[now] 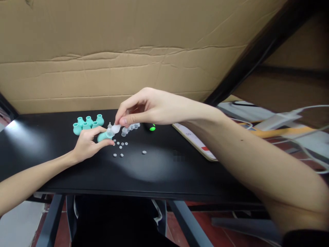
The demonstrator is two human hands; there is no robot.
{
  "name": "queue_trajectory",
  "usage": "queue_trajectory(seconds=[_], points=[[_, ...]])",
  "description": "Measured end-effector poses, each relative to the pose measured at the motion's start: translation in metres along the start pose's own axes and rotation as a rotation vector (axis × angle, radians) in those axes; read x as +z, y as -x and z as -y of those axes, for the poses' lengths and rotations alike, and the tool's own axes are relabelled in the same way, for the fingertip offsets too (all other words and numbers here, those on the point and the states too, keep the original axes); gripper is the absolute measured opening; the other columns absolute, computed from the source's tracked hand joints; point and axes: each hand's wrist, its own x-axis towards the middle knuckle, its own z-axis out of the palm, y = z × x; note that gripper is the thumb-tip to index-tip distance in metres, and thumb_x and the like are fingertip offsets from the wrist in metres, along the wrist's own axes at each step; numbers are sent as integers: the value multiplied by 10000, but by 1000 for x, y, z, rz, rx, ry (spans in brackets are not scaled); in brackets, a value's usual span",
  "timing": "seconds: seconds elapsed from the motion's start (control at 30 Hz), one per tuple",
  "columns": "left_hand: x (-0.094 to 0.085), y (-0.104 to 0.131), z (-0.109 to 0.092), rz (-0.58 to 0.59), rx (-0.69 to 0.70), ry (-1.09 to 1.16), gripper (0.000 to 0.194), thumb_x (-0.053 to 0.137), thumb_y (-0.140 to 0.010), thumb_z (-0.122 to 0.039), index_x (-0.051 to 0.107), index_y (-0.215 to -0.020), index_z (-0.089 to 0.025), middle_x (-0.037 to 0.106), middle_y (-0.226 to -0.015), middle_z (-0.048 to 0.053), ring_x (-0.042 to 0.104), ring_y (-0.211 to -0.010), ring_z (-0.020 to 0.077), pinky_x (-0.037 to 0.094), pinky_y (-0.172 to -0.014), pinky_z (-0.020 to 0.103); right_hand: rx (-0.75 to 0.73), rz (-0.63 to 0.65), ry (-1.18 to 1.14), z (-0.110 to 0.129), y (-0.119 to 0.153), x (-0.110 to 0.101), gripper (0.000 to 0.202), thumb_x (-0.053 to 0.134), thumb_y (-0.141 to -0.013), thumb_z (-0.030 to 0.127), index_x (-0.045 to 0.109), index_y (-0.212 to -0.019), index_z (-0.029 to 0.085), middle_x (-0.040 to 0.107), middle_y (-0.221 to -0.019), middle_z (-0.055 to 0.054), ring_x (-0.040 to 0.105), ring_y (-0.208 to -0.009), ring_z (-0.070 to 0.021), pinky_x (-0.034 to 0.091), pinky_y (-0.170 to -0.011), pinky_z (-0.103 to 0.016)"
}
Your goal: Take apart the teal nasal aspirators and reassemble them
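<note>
My left hand [88, 143] holds a teal bulb-shaped piece [103, 136] tilted to the right, with a clear part at its mouth. My right hand [136, 111] pinches a whitish translucent piece [116, 129] against that clear part. Several teal bulb pieces [85, 126] stand upright behind my left hand. Clear cup-like parts [130, 128] lie in a row just below my right hand. Several small clear discs [122, 144] are scattered on the black table right of my left fingertips, and another disc [144, 152] lies farther right.
A phone-like device [195, 142] lies under my right forearm. Near my right wrist is a small bright green thing [152, 129]. Cardboard [115, 51] rises behind the black table [154, 181]. White cables [305, 137] and an orange strip are at the right.
</note>
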Motion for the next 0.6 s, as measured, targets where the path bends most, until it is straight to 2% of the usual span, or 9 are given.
queue_trajectory(seconds=[0.1,0.17,0.2,0.27,0.33,0.4,0.5,0.6], points=[[-4,0,-5,14,19,20,371,822,-993,-534,809,-842,-196,683,-641,-36,410,-503,79,339,-522,254,-11,15,21,1,0,0,244,743,-995,408,844,-994,185,765,-821,-12,643,-720,-111,466,-646,-267],[-6,0,-7,20,46,23,399,800,-1013,-537,801,-802,-199,654,-603,-52,346,-477,65,301,-507,256,-14,22,32,2,1,0,241,738,-997,404,846,-1005,189,772,-831,-11,648,-722,-110,467,-643,-264],[-6,0,-8,16,58,25,418,807,-1005,-561,796,-798,-198,662,-611,-51,359,-481,65,315,-515,256,-13,24,36,3,1,0,240,736,-998,403,846,-1006,190,775,-837,-13,654,-728,-112,469,-646,-264],[-5,0,-7,15,75,33,469,844,-946,-648,796,-854,-190,726,-695,-25,485,-536,84,396,-569,260,-7,24,46,4,2,-2,241,732,-1000,401,847,-1001,190,779,-846,-17,667,-748,-118,478,-665,-269],[-3,1,-3,27,86,42,552,868,-885,-717,802,-978,-177,791,-818,19,644,-664,137,499,-670,285,-1,18,62,5,3,-3,247,729,-1003,407,846,-989,190,777,-842,-17,668,-752,-121,484,-683,-276],[-1,2,0,48,93,38,600,861,-887,-725,794,-1090,-164,827,-931,59,733,-787,186,559,-770,318,3,15,79,4,3,-4,251,729,-1005,415,847,-984,194,769,-827,-10,654,-734,-117,479,-683,-279],[0,1,4,39,107,20,570,850,-919,-689,790,-1127,-162,843,-997,71,768,-847,198,578,-831,324,9,26,94,3,3,-5,254,733,-1004,423,852,-995,200,767,-827,-3,634,-718,-112,460,-666,-279],[-1,0,2,0,110,4,501,856,-931,-655,810,-1070,-176,845,-955,41,740,-785,162,562,-787,289,18,39,108,3,3,-4,248,734,-1000,422,855,-1007,205,780,-852,-6,644,-732,-116,454,-652,-274]])
